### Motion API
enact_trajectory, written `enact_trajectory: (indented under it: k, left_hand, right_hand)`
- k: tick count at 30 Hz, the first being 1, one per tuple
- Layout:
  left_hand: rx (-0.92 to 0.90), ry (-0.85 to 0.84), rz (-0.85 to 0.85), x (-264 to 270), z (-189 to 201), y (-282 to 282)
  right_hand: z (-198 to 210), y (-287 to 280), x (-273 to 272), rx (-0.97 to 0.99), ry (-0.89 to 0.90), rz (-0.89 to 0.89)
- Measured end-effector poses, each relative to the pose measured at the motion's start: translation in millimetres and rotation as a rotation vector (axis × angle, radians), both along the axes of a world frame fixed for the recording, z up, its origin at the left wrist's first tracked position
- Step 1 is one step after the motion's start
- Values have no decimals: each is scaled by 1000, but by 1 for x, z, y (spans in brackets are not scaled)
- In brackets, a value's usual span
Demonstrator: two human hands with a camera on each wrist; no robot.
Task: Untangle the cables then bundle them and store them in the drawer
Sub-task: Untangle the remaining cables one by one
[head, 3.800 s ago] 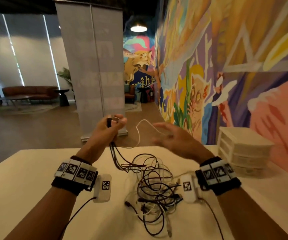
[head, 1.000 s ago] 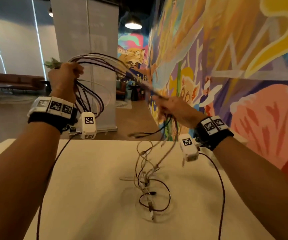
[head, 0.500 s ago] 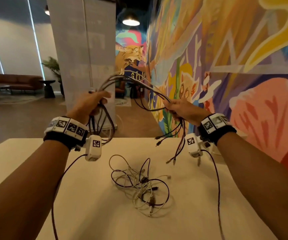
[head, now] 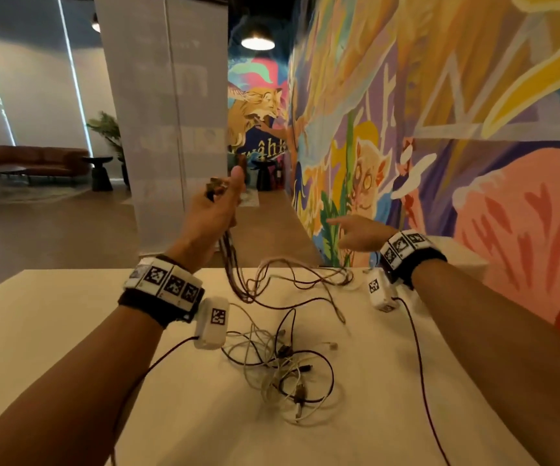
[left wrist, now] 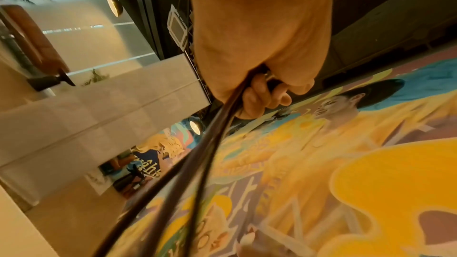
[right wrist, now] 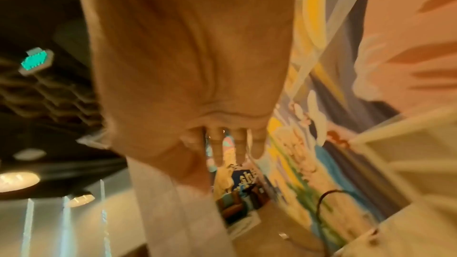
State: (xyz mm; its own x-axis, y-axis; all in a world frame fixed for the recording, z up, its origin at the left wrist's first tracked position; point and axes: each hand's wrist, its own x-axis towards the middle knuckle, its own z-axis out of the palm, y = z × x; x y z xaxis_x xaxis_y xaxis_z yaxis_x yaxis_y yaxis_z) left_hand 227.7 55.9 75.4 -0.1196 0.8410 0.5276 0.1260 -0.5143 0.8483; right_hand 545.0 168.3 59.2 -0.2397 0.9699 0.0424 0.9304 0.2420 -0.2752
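The painted mural wall [head: 457, 112] fills the right half of the head view, running back toward a hanging lamp [head: 257, 42] at upper centre. A tall pale banner panel [head: 164, 112] stands in the upper left of centre, with a brown sofa [head: 36, 159] at the far left edge. The white worktop [head: 53, 331] spreads across the lower half of the frame.

On the worktop, just below centre, lies a loose tangle of cables [head: 282, 368], white and dark strands looped over each other with several plugs showing. A second set, the dark cable bunch [head: 234, 277], hangs from above the worktop's far edge down to its surface and trails right across it toward the right wrist.

The left hand [head: 216, 210] is raised at centre frame, above the far edge of the worktop, fingers [left wrist: 259, 101] curled round the upper ends of the dark cable bunch, thumb pointing up; the left wrist view shows the strands running out of the fist toward the camera. The right hand [head: 356, 232] hovers at right of centre, near the mural, fingers [right wrist: 217, 148] straight and spread a little, holding nothing. A pale drawer unit [right wrist: 408, 153] shows blurred at the right edge of the right wrist view; whether a drawer is open I cannot tell.
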Motion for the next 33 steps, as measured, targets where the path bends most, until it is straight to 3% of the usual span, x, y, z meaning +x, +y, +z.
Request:
enact_trajectory:
  k: [4,8,10,12,16,20,23,26,28,30,33]
  left_hand:
    - [48,-20,-86,19,14,2]
    - [70,-127,-282,27,33,7]
    - [67,-164,-320,25,40,5]
    - [69,-187,-330,14,45,6]
    - [50,-346,-284,-32,46,12]
    - [-42,-520,-176,-50,28,22]
    - [-120,-552,-196,-36,9,26]
    - [-249,-399,-291,-17,-11,24]
    - [-335,-316,-417,-3,-20,17]
    - [-375,-325,-529,10,-24,6]
    - [-396,-407,-648,27,-30,-13]
  right_hand:
    - [20,-41,-58,-53,542,421]
    - [16,-72,-104,-407,560,643]
    - [0,-72,-115,-458,460,739]
    - [-6,-73,-116,-379,344,695]
    - [11,-74,-82,-101,445,495]
    - [29,-63,-39,99,297,311]
    - [25,-63,-32,-59,285,194]
    - [0,-69,-36,-538,-97,126]
    - [-20,-70,-40,-739,-211,200]
    - [-29,-71,-46,-624,-236,316]
    - [-40,-67,-60,-380,-131,421]
